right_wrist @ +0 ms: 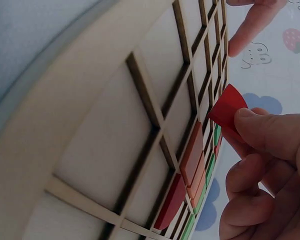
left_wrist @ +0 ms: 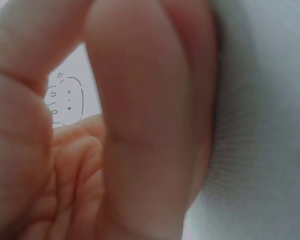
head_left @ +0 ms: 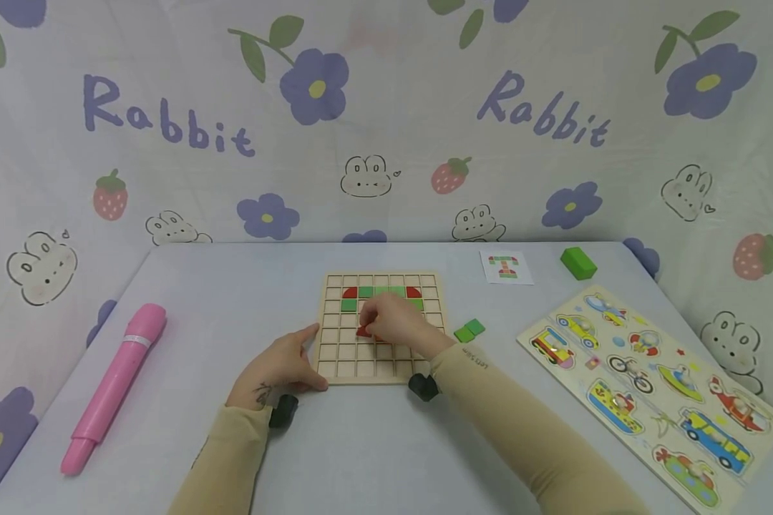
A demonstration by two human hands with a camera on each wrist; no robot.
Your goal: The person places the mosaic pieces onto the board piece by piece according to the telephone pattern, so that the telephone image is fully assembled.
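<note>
A square wooden grid board [head_left: 338,363] lies on the table. In its upper rows sit green tiles [head_left: 365,292] and red quarter-round tiles [head_left: 414,292]; orange tiles [right_wrist: 192,155] show lower down in the right wrist view. Over the board's middle, my right hand [head_left: 396,320] pinches a red tile [right_wrist: 229,111] with one curved edge between thumb and index finger. My left hand [head_left: 283,368] rests at the board's left side, index finger and thumb stretched apart against its edge near the lower left corner.
Two loose green tiles [head_left: 469,330] lie right of the board. Behind them are a pattern card [head_left: 507,267] and a green block [head_left: 578,263]. A vehicle puzzle board [head_left: 650,393] takes up the right side; a pink stick-shaped object [head_left: 116,386] lies at left.
</note>
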